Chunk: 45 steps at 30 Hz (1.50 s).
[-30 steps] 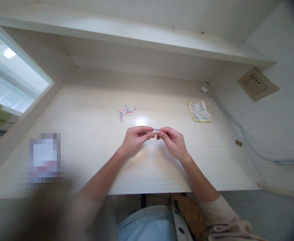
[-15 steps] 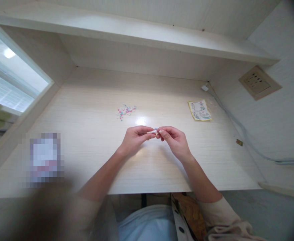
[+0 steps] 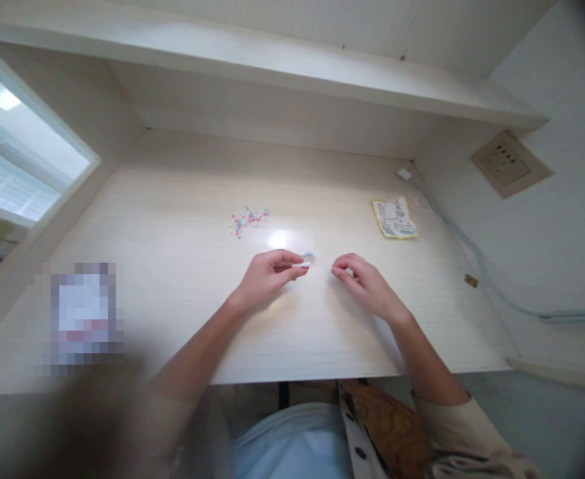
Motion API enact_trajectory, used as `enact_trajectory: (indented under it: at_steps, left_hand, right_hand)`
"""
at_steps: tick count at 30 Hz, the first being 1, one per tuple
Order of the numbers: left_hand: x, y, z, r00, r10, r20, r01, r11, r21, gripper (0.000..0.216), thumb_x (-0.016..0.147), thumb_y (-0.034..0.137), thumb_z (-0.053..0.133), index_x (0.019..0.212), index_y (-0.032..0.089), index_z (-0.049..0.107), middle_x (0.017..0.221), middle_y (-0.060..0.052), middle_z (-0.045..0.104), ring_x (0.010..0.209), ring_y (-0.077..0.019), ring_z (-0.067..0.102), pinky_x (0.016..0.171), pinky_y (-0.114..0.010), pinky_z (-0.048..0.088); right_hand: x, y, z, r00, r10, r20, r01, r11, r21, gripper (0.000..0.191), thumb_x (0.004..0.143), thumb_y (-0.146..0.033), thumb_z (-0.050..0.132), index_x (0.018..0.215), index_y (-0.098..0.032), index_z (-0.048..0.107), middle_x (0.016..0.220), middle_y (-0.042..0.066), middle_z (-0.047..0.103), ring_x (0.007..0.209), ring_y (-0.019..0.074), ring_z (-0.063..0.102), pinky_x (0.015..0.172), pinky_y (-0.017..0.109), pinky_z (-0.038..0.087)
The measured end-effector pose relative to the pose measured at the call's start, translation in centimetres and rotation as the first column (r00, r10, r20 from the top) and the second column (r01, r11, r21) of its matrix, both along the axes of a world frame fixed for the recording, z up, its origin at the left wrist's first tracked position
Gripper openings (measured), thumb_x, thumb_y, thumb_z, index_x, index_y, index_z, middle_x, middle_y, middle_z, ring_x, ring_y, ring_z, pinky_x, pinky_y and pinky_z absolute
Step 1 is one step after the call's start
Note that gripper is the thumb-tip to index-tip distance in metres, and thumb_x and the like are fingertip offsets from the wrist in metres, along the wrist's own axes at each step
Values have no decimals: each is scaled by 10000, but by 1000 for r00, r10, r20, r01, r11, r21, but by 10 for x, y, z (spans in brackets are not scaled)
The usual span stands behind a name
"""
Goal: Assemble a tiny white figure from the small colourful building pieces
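Note:
My left hand point(image 3: 267, 274) rests on the pale wooden desk point(image 3: 183, 266), its thumb and fingers pinched on a tiny white and pale blue piece point(image 3: 305, 259) that sticks out to the right. My right hand point(image 3: 365, 283) lies a short way to the right, apart from the left, with the fingers curled and pinched together; what they hold, if anything, I cannot make out. Farther back on the desk lies a small scatter of pink, blue and white pieces point(image 3: 246, 218).
A yellow-edged printed card point(image 3: 393, 218) lies at the back right. A grey cable point(image 3: 472, 256) runs along the right wall below a wall socket point(image 3: 509, 163). A small brown object point(image 3: 470, 280) sits near the right edge. A blurred-out patch point(image 3: 83, 316) covers the left front.
My two hands were pinched together on the small piece. My right hand has drawn away to the right, and the piece stays in my left hand.

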<state>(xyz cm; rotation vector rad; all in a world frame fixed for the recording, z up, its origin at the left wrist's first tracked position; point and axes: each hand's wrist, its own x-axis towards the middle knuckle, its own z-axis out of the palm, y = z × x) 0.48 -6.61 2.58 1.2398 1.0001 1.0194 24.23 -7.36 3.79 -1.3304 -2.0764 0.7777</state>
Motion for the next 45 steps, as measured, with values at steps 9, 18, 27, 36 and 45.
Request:
enact_trajectory:
  at_steps: [9, 18, 27, 36, 45]
  left_hand:
    - [6, -6, 5, 980, -119, -157, 123, 992, 13, 287, 783, 390, 708, 925, 141, 707, 805, -63, 727, 691, -151, 659, 644, -258, 512]
    - [2, -3, 1, 974, -40, -222, 68, 991, 119, 281, 802, 430, 676, 892, 165, 699, 748, -41, 706, 637, -139, 625, 587, -244, 477]
    - [-13, 29, 7, 957, 87, -275, -12, 965, 263, 294, 807, 440, 664, 926, 176, 722, 874, -69, 732, 767, -170, 657, 693, -269, 518]
    - [2, 68, 12, 927, 137, -350, 12, 920, 392, 276, 818, 418, 651, 922, 178, 738, 891, -64, 732, 783, -169, 648, 718, -264, 506]
    - [8, 96, -10, 900, 167, -401, 6, 919, 395, 247, 808, 381, 650, 916, 174, 731, 904, -70, 735, 822, -186, 653, 762, -290, 497]
  right_hand:
    - [4, -5, -22, 962, 18, 273, -55, 990, 128, 188, 947, -254, 479, 922, -192, 655, 967, 87, 637, 947, 228, 570, 880, 393, 456]
    - [-2, 28, -22, 984, 21, 178, -47, 988, 146, 204, 934, -268, 490, 895, -184, 672, 929, 94, 638, 921, 224, 588, 861, 385, 469]
    - [-11, 57, 6, 995, 29, -101, -21, 996, 82, 250, 895, -421, 555, 871, -208, 683, 918, 67, 672, 850, 194, 600, 703, 315, 473]
    - [-20, 83, 0, 942, -85, -323, 57, 994, -93, 332, 842, -495, 594, 841, -177, 687, 784, 28, 665, 723, 153, 573, 666, 285, 451]
    - [-29, 102, -31, 992, -87, -91, 99, 986, 134, 235, 904, -377, 537, 910, -196, 687, 1013, 74, 688, 1007, 208, 608, 915, 348, 440]
